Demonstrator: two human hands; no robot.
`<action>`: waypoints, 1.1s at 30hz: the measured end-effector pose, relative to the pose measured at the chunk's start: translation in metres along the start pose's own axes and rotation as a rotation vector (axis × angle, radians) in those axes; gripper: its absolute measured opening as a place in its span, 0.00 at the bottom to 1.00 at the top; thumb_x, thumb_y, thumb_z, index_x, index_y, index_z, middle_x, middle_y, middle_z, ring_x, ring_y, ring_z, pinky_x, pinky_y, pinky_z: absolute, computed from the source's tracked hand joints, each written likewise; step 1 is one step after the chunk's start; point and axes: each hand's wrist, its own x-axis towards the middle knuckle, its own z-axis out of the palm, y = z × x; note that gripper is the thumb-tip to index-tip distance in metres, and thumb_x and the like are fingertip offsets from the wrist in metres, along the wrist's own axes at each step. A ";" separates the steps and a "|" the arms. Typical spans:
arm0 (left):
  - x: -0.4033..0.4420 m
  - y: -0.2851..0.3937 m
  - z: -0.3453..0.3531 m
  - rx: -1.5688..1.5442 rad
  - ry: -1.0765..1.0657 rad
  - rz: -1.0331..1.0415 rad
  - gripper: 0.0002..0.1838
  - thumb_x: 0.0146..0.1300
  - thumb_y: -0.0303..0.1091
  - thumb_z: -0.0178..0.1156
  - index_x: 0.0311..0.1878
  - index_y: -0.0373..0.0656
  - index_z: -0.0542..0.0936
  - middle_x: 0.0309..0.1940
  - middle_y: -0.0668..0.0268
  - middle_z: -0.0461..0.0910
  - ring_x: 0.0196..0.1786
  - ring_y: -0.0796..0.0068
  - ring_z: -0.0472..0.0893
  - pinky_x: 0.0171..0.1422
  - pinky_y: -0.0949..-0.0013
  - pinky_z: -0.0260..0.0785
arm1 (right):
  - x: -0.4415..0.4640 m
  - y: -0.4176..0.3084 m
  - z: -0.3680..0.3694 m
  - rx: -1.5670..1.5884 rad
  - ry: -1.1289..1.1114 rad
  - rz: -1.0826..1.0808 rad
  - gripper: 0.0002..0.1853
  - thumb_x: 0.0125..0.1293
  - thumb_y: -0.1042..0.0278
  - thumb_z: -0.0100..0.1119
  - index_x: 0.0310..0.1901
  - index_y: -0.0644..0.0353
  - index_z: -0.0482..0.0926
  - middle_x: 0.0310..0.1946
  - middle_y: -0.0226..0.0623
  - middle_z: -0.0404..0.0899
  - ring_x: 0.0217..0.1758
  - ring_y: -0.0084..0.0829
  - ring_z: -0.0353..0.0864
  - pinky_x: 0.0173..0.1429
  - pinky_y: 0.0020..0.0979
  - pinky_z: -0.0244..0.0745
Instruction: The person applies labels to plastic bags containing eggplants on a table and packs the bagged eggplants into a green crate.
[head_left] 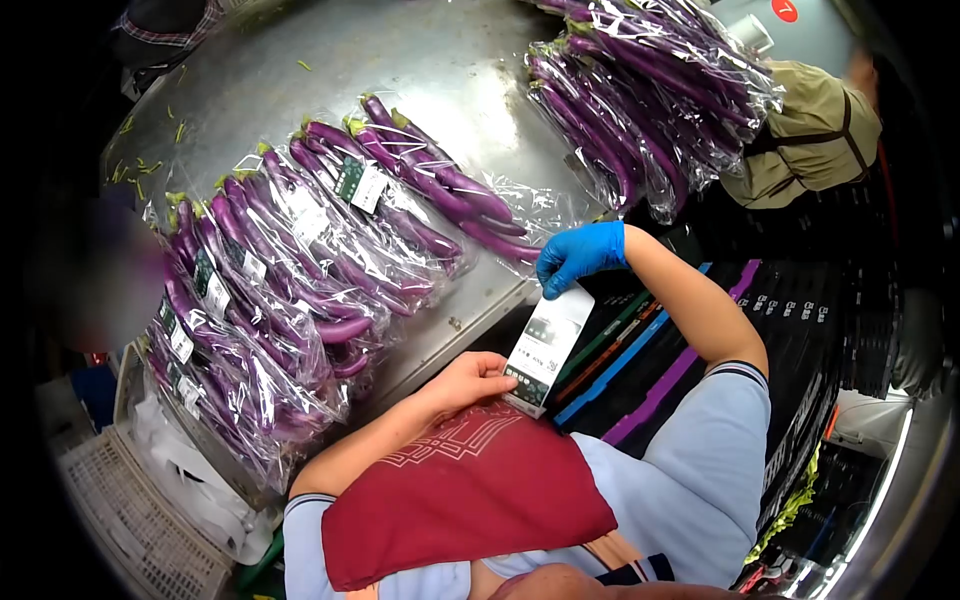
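My left hand point(470, 382), bare, pinches the lower end of a strip of printed labels point(548, 345) between thumb and fingers. In a blue glove, my right hand point(585, 255) grips the strip's upper end. The strip hangs stretched between both hands in front of my red apron point(470, 500). Beyond the gloved hand, on the metal table point(400, 50), lie bagged eggplants point(440, 180) without a label that I can see. Several more bagged eggplants point(270, 290) lie in a row to the left, some with dark green and white labels point(361, 184) on the bags.
Another pile of bagged eggplants point(640, 110) is at the table's far right, near a person in a khaki garment point(820, 130). Stacked black crates point(790, 340) stand on my right. A light plastic basket point(140, 510) stands at lower left. Green scraps point(140, 165) litter the table.
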 end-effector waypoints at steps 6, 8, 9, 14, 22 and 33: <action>-0.002 -0.001 0.012 -0.209 0.170 0.138 0.12 0.58 0.28 0.54 0.44 0.35 0.74 0.29 0.69 0.77 0.25 0.87 0.70 0.27 0.84 0.59 | 0.016 -0.002 0.037 -0.429 0.507 -0.378 0.17 0.53 0.56 0.55 0.38 0.61 0.75 0.33 0.45 0.75 0.36 0.45 0.74 0.41 0.35 0.69; 0.000 -0.005 0.008 -0.225 0.217 0.142 0.11 0.58 0.28 0.54 0.44 0.35 0.75 0.28 0.70 0.76 0.25 0.87 0.70 0.27 0.83 0.60 | 0.006 -0.031 0.059 -0.310 0.400 -0.277 0.17 0.53 0.55 0.55 0.36 0.61 0.76 0.29 0.45 0.76 0.33 0.44 0.75 0.40 0.36 0.70; 0.001 -0.007 0.006 -0.234 0.242 0.146 0.11 0.58 0.28 0.54 0.43 0.34 0.75 0.28 0.71 0.76 0.25 0.87 0.70 0.28 0.83 0.60 | 0.004 -0.037 0.069 -0.295 0.376 -0.274 0.15 0.54 0.57 0.55 0.35 0.61 0.76 0.27 0.44 0.75 0.31 0.41 0.75 0.37 0.34 0.70; 0.001 -0.005 0.006 -0.163 0.308 0.193 0.09 0.57 0.28 0.54 0.39 0.34 0.77 0.26 0.71 0.76 0.26 0.87 0.71 0.30 0.82 0.62 | 0.016 -0.027 0.085 -0.455 0.346 -0.253 0.14 0.53 0.57 0.55 0.35 0.59 0.77 0.27 0.44 0.75 0.30 0.43 0.75 0.35 0.35 0.70; 0.003 0.014 0.007 -0.137 0.353 0.190 0.09 0.56 0.28 0.56 0.37 0.34 0.78 0.24 0.71 0.76 0.24 0.86 0.70 0.28 0.80 0.62 | 0.016 -0.025 0.038 -0.496 0.639 -0.343 0.11 0.52 0.64 0.51 0.33 0.62 0.75 0.27 0.47 0.74 0.30 0.44 0.74 0.36 0.34 0.70; 0.016 0.014 -0.014 -0.122 0.332 0.115 0.08 0.55 0.28 0.58 0.36 0.34 0.79 0.22 0.71 0.76 0.20 0.88 0.67 0.23 0.82 0.57 | 0.068 -0.128 -0.164 -0.549 1.380 -0.680 0.08 0.53 0.65 0.50 0.27 0.61 0.74 0.26 0.46 0.74 0.30 0.45 0.73 0.35 0.37 0.68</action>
